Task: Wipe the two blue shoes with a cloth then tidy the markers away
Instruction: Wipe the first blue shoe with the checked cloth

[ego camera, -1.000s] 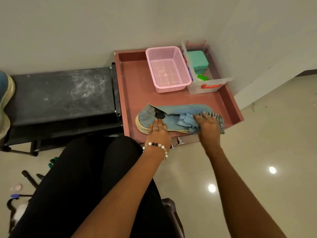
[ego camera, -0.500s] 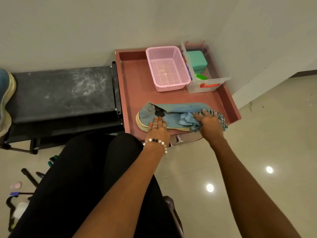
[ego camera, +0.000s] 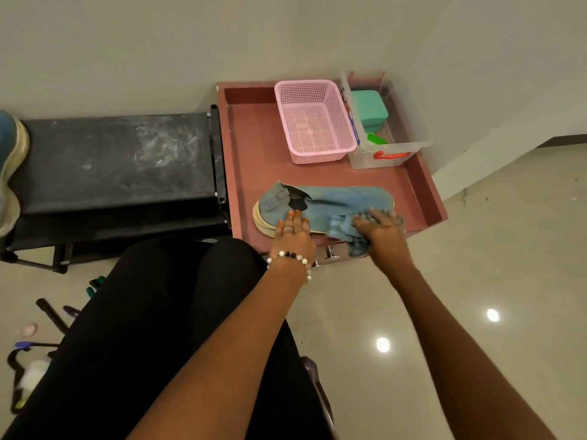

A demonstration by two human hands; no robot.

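Second blue shoe point(ego camera: 11, 173): at the far left edge of the view, on the end of the black bench point(ego camera: 114, 160). I see only a part of it, blue upper and pale worn sole. It is well apart from both my hands.

Markers point(ego camera: 52, 315): several lie on the floor at the lower left, beside my leg. One is black, the others look green, purple and blue. Nothing touches them.

Blue shoe point(ego camera: 320, 203): it lies on its side at the front of the reddish tray point(ego camera: 254, 154), heel to the left and toe to the right. The upper is faded blue knit with a dark opening, the sole is cream colour.

My left hand point(ego camera: 292, 231): it rests flat on the heel part of the shoe, near the sole, with fingers straight and together. It grips nothing, it only presses the shoe down. A ring and a bead bracelet are on it.

Cloth point(ego camera: 346, 231): light blue, crumpled, it lies over the toe half of the shoe and hangs over the tray's front edge.

My right hand point(ego camera: 382, 227): fingers curled over the cloth, holding it against the shoe near the toe. It is a little blurred.

Pink basket point(ego camera: 314, 120): at the back of the tray, behind the shoe.

Clear box point(ego camera: 381, 128): just right of the basket, with a green thing inside.
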